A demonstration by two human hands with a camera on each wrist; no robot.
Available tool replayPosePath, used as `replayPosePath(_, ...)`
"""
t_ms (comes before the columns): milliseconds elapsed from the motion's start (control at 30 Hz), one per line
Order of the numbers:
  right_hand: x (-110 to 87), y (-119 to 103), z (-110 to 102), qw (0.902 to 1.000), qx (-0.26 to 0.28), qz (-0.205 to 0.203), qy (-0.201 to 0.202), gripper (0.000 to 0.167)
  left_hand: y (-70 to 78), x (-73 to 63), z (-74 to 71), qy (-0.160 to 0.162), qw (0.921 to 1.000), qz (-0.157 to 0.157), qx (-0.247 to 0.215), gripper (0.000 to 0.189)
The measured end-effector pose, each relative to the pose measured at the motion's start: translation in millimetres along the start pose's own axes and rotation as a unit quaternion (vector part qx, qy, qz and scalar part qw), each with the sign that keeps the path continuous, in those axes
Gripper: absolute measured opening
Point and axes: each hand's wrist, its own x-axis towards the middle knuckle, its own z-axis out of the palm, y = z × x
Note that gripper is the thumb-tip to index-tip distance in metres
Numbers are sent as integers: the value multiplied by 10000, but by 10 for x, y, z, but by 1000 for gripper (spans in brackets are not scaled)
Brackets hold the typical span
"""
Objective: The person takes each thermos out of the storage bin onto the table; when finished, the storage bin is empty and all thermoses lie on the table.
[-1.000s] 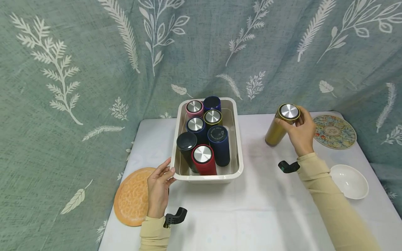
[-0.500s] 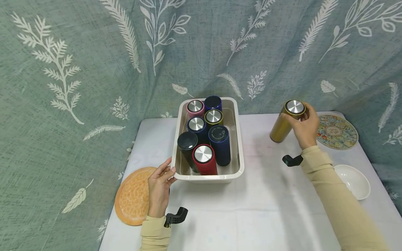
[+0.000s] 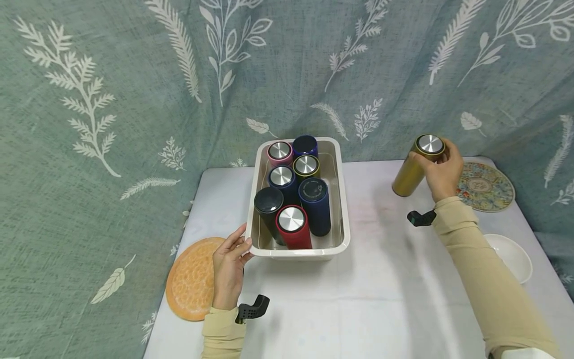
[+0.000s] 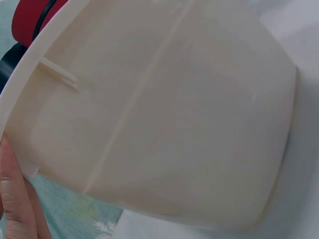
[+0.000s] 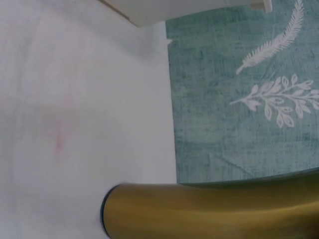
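Far left, an orange disc (image 3: 190, 284) on the worktop (image 3: 309, 309); our left hand (image 3: 227, 271) covers its right edge, thumb and fingers holding the lower-left corner of the tub (image 3: 344, 214). Tub is mid-frame, long sides running up the frame, bottles standing in it; of the front ones, red bottle (image 3: 298, 239) is nearest us, navy bottle (image 3: 316, 212) just beyond, to its right. Gold bottle (image 3: 409, 174) is well right of the tub, upper right of the frame, level with the tub's upper half. That's the relation we'd flag: tub to its left, right hand (image 3: 441, 172) already on it, left hand far across. Right hand grips near the top, thumb on the near side. Long axis close to upright, steel end up; we can't tell if the base touches the worktop. Further right: patterned disc (image 3: 489, 187), then bowl (image 3: 513, 259) lower down.
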Motion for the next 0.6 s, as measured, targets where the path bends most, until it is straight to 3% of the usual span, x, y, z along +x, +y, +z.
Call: replayPosePath(600,25,19,-47,9992,-292,202,-182,76,-13,5,-7,-40,9999,16,-130,47)
